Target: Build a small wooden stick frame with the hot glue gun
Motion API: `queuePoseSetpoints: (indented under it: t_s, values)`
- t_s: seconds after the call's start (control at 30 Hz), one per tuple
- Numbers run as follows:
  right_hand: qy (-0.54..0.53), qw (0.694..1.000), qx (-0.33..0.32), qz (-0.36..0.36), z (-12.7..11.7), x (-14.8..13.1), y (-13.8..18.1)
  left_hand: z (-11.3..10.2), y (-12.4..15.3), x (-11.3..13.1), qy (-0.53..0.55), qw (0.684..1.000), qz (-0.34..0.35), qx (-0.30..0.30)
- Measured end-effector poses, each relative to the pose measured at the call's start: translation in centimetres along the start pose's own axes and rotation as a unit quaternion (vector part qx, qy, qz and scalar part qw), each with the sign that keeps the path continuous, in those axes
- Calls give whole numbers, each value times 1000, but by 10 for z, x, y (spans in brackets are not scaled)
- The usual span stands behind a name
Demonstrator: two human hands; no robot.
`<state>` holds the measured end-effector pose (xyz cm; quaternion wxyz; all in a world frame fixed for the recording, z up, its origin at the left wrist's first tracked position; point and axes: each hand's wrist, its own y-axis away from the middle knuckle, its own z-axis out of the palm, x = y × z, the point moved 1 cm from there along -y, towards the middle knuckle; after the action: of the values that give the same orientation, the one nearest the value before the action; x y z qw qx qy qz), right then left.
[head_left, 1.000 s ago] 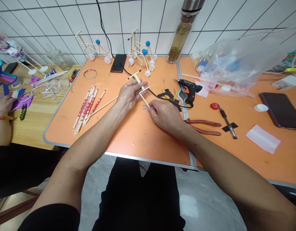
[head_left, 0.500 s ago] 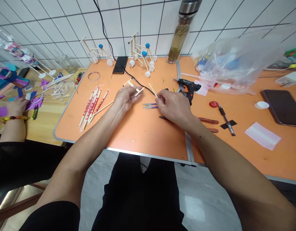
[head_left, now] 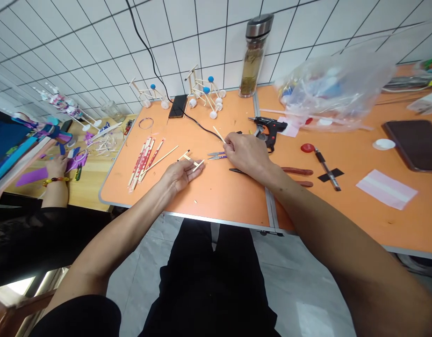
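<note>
My left hand [head_left: 183,175] holds a small frame of joined wooden sticks [head_left: 190,160], low over the orange table [head_left: 230,201]. In my right hand [head_left: 247,150] a short thin wooden stick [head_left: 219,134] is pinched, its free end pointing up and away to the left. Thread snips [head_left: 216,155] with purple handles lie beside the right fingers, partly hidden by them. Under the right wrist rest pliers with red-brown handles [head_left: 296,171], their middle covered. A black glue gun [head_left: 268,128] lies just beyond the right hand. Left of my left hand are several chopsticks in red-printed wrappers [head_left: 142,161] and a bare stick [head_left: 160,162].
Stick models with blue balls [head_left: 206,90] stand at the back by a phone [head_left: 177,106], a cable [head_left: 198,124] and a tea bottle [head_left: 253,61]. To the right are a plastic bag [head_left: 337,100], a pen [head_left: 327,169] and another phone [head_left: 414,142]. A co-worker's hand [head_left: 58,166] rests at left.
My left hand with the stick frame has come down and nearer to me, away from the right hand. The right hand keeps its stick near the snips. The camera view has shifted.
</note>
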<state>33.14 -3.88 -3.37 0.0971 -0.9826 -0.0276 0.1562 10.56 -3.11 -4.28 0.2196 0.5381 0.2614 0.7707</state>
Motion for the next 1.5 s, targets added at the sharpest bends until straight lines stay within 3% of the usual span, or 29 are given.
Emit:
queuePoseSetpoints:
  t_s: [0.37, 0.67, 0.93, 1.03, 1.1, 1.2, 1.37, 1.5]
  values:
    - [-9, 1000, -6, -9, 1, -4, 1, -15, 36, 1, -45, 996, -64, -32]
    - [-21, 1000, -4, -9, 1, -7, 2, -17, 59, -11, -60, 994, -42, -75]
    - [-19, 1000, -5, -15, 7, -4, 1, -35, 85, -23, -114, 989, 20, -88]
    - [-20, 1000, -6, -18, 11, -2, 0, -57, 86, -31, -182, 971, 108, -109]
    - [-25, 1000, -8, -16, 13, -2, -1, -75, 82, -34, -255, 932, 240, -95]
    - [-33, 999, -5, -14, 13, -2, 0, -100, 68, -36, -390, 826, 401, -67]
    - [-32, 999, 12, -25, 11, -2, 0, -112, 45, -32, -540, 652, 521, -106]
    - [-32, 999, 11, -15, 10, -1, 0, -100, 34, -26, -596, 562, 552, -155]
